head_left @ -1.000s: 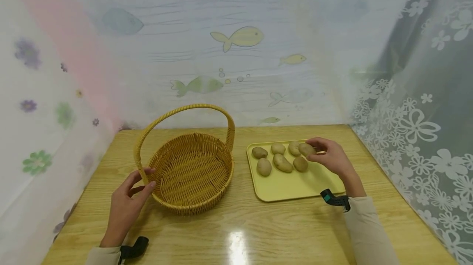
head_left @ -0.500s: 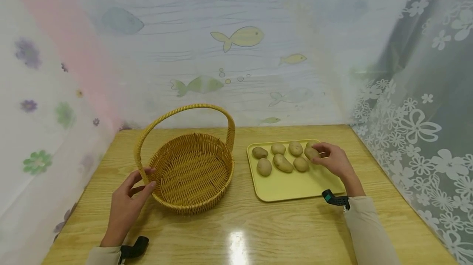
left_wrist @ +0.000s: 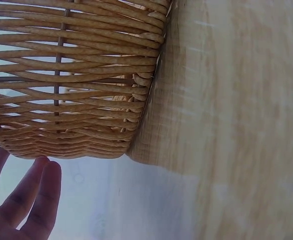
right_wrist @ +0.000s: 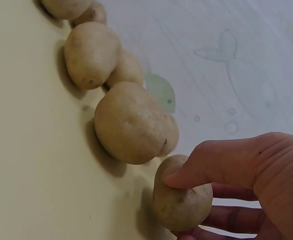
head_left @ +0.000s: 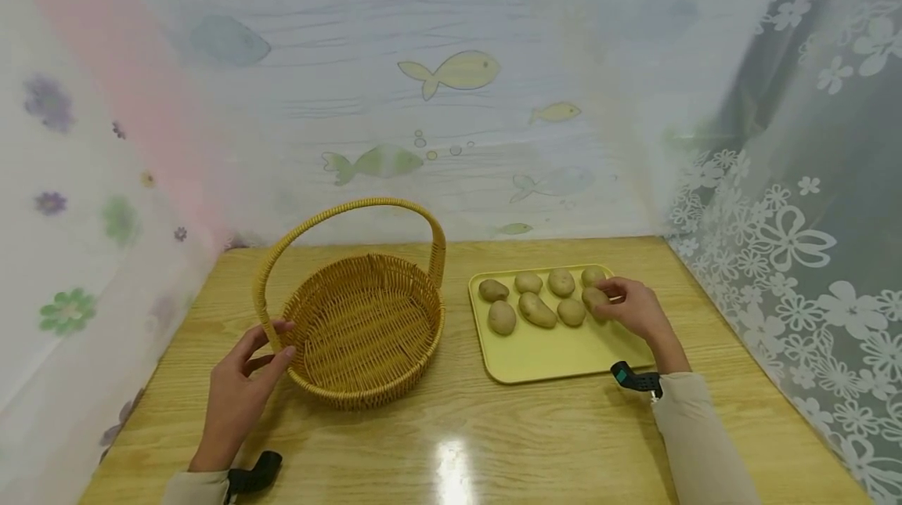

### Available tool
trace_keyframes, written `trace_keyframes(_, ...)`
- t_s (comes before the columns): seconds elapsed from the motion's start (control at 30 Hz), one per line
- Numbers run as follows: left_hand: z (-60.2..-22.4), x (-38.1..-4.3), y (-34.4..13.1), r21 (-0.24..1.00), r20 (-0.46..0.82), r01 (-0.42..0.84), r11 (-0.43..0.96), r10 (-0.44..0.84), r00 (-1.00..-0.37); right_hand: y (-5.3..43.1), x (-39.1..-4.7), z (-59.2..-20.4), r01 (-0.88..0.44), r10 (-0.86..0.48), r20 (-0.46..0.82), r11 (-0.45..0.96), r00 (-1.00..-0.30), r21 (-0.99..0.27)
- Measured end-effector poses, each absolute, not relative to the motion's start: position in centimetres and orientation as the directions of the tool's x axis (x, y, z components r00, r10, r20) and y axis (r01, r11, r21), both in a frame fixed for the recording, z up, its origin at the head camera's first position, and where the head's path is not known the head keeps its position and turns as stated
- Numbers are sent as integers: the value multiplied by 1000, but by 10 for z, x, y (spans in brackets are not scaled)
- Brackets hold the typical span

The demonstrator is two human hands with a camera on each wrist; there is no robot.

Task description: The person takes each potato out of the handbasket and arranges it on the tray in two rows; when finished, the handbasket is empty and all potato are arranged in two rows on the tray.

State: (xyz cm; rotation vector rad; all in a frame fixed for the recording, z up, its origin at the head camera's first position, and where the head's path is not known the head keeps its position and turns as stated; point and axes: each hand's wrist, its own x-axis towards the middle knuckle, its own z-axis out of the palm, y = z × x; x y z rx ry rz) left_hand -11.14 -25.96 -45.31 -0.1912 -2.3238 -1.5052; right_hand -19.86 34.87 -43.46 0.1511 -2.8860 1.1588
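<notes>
In the head view my left hand (head_left: 239,395) holds the near-left side of a woven wicker basket (head_left: 362,395) at the foot of its tall handle, thumb and fingers on either side. The left wrist view shows fingers at the rim of the basket (left_wrist: 76,107). My right hand (head_left: 637,311) pinches a potato (head_left: 595,301) between thumb and fingers at the right end of the nearer row on a yellow tray (head_left: 543,356). Up close in the right wrist view, that potato (right_wrist: 181,202) sits low, by the tray surface; whether it touches cannot be told.
Several more potatoes (head_left: 538,310) lie in two rows toward the tray's far side. Tray and basket stand apart on a wooden table (head_left: 423,442). Curtains with fish and flower prints enclose the back and sides (head_left: 796,270).
My right hand has brought the potato slightly right and toward me, from above the far row to the nearer row's end. A potato behind it now shows. My left hand stays at the basket.
</notes>
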Motion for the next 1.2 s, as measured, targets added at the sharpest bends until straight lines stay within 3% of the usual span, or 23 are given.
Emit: trace_keyframes(1.2, -456, -113, -263, 845, 366, 292, 447, -85, -927, 354, -200, -437, -97, -132, -3, 744, -991, -661)
